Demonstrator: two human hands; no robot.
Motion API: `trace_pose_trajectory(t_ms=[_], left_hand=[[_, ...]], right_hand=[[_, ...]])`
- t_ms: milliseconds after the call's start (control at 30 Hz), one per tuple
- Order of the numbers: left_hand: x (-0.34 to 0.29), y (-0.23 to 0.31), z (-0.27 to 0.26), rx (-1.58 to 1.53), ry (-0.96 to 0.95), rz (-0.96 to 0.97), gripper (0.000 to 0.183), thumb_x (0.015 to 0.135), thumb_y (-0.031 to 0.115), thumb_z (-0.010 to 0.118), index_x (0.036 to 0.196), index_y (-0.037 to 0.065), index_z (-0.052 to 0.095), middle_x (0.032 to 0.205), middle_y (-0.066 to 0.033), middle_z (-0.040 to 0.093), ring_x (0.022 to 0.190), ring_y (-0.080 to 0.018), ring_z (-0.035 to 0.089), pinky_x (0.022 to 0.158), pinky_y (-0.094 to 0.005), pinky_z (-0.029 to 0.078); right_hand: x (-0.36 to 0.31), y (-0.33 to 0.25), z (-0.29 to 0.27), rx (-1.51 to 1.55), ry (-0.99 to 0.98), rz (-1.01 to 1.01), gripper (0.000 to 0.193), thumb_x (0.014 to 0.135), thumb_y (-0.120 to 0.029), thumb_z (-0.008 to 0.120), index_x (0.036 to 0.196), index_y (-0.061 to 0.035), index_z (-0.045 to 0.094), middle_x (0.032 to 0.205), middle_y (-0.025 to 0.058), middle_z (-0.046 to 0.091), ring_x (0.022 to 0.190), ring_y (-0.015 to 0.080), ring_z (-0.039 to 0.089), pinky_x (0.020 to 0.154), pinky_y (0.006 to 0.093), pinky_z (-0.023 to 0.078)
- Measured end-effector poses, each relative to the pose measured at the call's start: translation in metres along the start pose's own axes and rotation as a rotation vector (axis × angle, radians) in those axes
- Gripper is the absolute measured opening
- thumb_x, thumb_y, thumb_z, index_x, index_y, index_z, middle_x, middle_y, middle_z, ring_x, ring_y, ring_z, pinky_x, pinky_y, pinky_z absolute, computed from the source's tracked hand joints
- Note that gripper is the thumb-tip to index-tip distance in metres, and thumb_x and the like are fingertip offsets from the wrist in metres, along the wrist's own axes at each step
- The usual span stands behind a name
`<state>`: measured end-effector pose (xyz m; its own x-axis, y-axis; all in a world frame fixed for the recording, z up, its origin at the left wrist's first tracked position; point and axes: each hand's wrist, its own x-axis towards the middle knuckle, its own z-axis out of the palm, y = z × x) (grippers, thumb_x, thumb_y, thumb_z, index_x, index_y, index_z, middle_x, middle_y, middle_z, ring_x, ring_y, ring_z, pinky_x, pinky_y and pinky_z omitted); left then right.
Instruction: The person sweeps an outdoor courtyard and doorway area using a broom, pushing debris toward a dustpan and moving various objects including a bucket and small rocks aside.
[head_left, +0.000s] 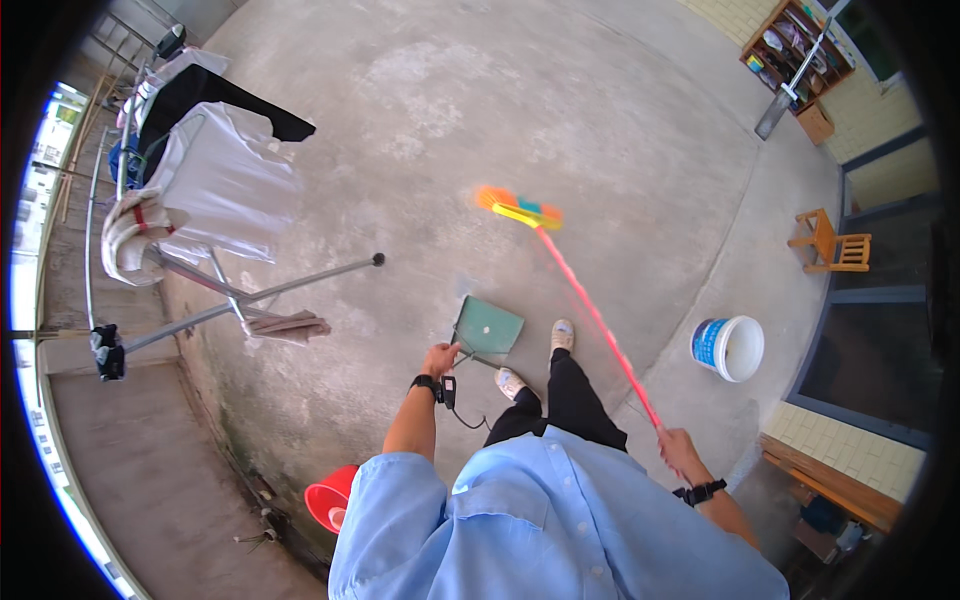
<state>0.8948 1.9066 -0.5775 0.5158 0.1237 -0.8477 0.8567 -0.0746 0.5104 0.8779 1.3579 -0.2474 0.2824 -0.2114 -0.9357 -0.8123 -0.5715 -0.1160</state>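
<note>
My right hand (682, 456) is closed round the upper end of a pink-red broom handle. The broom (590, 308) slants forward and left to an orange, yellow and teal head, which is blurred over the concrete. On the left, my left hand (440, 360) has its fingers curled at the thin dark handle of a green dustpan (488, 328). The dustpan is just ahead of my shoes, its flat pan showing a pale spot. The broom head is farther out than the dustpan and apart from it.
A metal drying rack (235, 305) with hanging clothes stands at left. A red bucket (328, 498) is by my left elbow. To the right are a white-and-blue bucket (742, 349) and a small wooden chair (826, 240). A shelf (797, 45) stands by the far right wall.
</note>
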Motion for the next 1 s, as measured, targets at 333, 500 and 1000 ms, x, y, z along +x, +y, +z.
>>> trace_pose_trajectory(t_ms=[333,500,1000], left_hand=[[-0.037,-0.017,-0.051,0.369,0.093,0.074,0.042,0.073,0.039,0.075,0.086,-0.001,0.071,0.073,-0.0118,0.067,0.069,-0.0197,0.061,0.066,-0.0364,0.05],[-0.048,0.107,-0.095,0.138,0.243,0.035,0.035,0.075,0.036,0.073,0.076,0.001,0.07,0.068,-0.0085,0.063,0.063,-0.0181,0.056,0.062,-0.0348,0.049],[0.064,0.349,-0.242,-0.24,1.103,-0.235,0.035,0.079,0.024,0.066,0.063,-0.007,0.059,0.052,-0.0109,0.053,0.055,-0.0174,0.048,0.057,-0.0416,0.041]], right_hand=[[0.109,-0.136,-0.104,-0.643,0.529,-0.472,0.047,0.092,-0.036,0.054,0.073,0.0061,0.065,0.074,0.0297,0.062,0.076,0.0459,0.062,0.07,0.0522,0.048],[0.167,-0.314,-0.201,-0.885,0.473,-0.628,0.042,0.091,-0.037,0.055,0.077,0.0007,0.068,0.081,0.0249,0.065,0.079,0.0437,0.063,0.071,0.0516,0.05],[0.296,-0.985,-0.22,-1.334,0.427,-0.917,0.037,0.092,-0.038,0.053,0.086,-0.0057,0.07,0.085,0.017,0.069,0.081,0.036,0.067,0.069,0.0474,0.053]])
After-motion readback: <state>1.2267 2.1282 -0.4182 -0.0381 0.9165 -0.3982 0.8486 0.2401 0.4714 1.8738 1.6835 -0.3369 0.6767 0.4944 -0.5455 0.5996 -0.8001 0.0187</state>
